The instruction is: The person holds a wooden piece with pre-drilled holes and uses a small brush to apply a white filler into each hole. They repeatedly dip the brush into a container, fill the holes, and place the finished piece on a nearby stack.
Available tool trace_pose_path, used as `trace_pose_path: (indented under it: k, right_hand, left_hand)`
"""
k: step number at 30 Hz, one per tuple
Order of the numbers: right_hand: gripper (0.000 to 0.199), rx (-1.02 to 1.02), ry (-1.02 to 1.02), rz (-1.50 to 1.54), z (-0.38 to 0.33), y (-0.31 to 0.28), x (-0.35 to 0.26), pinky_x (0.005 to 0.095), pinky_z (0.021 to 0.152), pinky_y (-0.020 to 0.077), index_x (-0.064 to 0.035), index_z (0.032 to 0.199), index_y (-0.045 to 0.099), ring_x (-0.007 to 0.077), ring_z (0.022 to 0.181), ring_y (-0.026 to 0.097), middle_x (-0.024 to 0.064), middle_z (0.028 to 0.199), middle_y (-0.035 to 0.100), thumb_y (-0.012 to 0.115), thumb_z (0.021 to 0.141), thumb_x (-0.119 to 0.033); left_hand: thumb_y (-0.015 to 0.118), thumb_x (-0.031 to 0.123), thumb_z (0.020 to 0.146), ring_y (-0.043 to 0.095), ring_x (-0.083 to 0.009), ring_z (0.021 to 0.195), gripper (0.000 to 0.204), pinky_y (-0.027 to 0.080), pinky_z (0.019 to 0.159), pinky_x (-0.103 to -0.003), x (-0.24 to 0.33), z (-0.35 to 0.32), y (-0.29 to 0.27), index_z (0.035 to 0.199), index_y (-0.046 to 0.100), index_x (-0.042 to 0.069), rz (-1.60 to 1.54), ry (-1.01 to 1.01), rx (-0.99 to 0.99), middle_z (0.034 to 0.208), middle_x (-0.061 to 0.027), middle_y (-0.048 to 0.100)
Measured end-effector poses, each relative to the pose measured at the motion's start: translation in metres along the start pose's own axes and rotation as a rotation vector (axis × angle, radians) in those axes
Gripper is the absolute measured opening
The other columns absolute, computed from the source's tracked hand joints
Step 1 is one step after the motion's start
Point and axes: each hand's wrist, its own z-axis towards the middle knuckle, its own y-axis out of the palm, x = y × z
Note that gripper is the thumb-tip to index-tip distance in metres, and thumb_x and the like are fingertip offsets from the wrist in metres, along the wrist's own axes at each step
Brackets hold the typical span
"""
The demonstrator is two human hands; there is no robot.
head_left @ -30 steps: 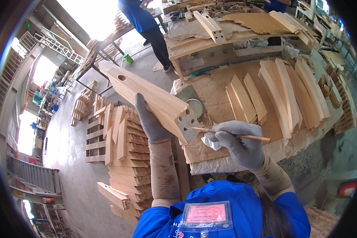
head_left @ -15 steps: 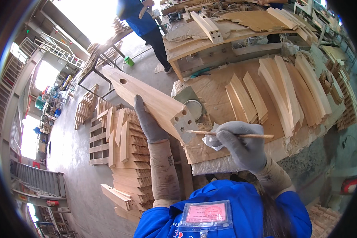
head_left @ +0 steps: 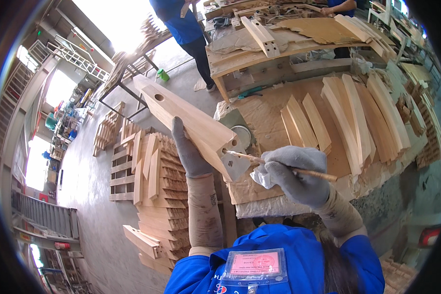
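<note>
Left hand [head_left: 193,158] grips wooden block [head_left: 188,115] from below, held up over table's [head_left: 267,112] left edge, drilled end toward right hand [head_left: 301,176]. Right pinches thin stick [head_left: 318,174], tip at the drilled end. White wad [head_left: 262,178] at its fingers, can't tell if gripped. Round tin [head_left: 241,134] just beyond block end. Curved slats [head_left: 345,120] crowd table's right. Wood stack [head_left: 159,208] left, workbench [head_left: 240,61] and co-worker [head_left: 183,27] beyond.

A pale wooden beam [head_left: 193,120] is slanting; a slim wooden stick [head_left: 251,158] is meeting its drilled end, white cloth [head_left: 263,180] bunching nearby.
</note>
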Motion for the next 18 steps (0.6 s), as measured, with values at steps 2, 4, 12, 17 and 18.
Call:
trace_pose_path:
  k: [2,4,12,17,18]
  right_hand:
    - [0.005,0.012,0.125,0.087,-0.008,0.007,-0.001,0.0256,0.054,0.0505,0.0001,0.085,0.059,0.0135,0.061,0.064,0.0065,0.073,0.066,0.064,0.084,-0.001]
    - [0.005,0.086,0.238,0.216,-0.013,0.015,-0.001,0.0250,0.054,0.0510,-0.0007,0.085,0.057,0.0126,0.061,0.064,0.0069,0.074,0.066,0.061,0.087,-0.003]
    - [0.011,0.400,0.480,0.611,-0.014,0.018,0.000,0.0273,0.062,0.0570,-0.0006,0.087,0.052,0.0172,0.070,0.068,0.0139,0.080,0.067,0.049,0.095,-0.008]
    - [0.010,0.434,0.497,0.574,-0.022,0.011,-0.005,0.0302,0.065,0.0576,0.0013,0.089,0.051,0.0207,0.071,0.069,0.0160,0.081,0.066,0.047,0.095,-0.006]
    - [0.010,0.448,0.497,0.579,-0.023,0.009,-0.005,0.0303,0.065,0.0575,0.0012,0.090,0.051,0.0209,0.072,0.069,0.0159,0.080,0.066,0.048,0.095,-0.007]
  left_hand:
    - [0.053,0.044,0.090,0.056,-0.0197,0.097,0.054,0.049,0.084,-0.035,-0.002,0.000,0.001,0.125,0.041,0.005,0.022,0.041,0.020,0.105,-0.0091,0.054]
    - [0.052,0.045,0.090,0.056,-0.0197,0.099,0.054,0.048,0.086,-0.035,-0.004,0.001,0.003,0.126,0.043,0.005,0.054,0.075,0.061,0.107,-0.0087,0.054]
    - [0.050,0.044,0.092,0.056,-0.0186,0.100,0.054,0.047,0.087,-0.033,-0.009,0.002,-0.004,0.126,0.042,0.004,0.127,0.140,0.075,0.109,-0.0087,0.053]
    - [0.049,0.048,0.090,0.057,-0.0199,0.097,0.057,0.048,0.085,-0.034,-0.007,0.002,-0.004,0.126,0.041,0.005,0.107,0.110,0.054,0.107,-0.0092,0.053]
    - [0.049,0.049,0.090,0.057,-0.0203,0.096,0.057,0.049,0.085,-0.034,-0.006,0.003,-0.005,0.126,0.041,0.005,0.085,0.092,0.042,0.106,-0.0094,0.053]
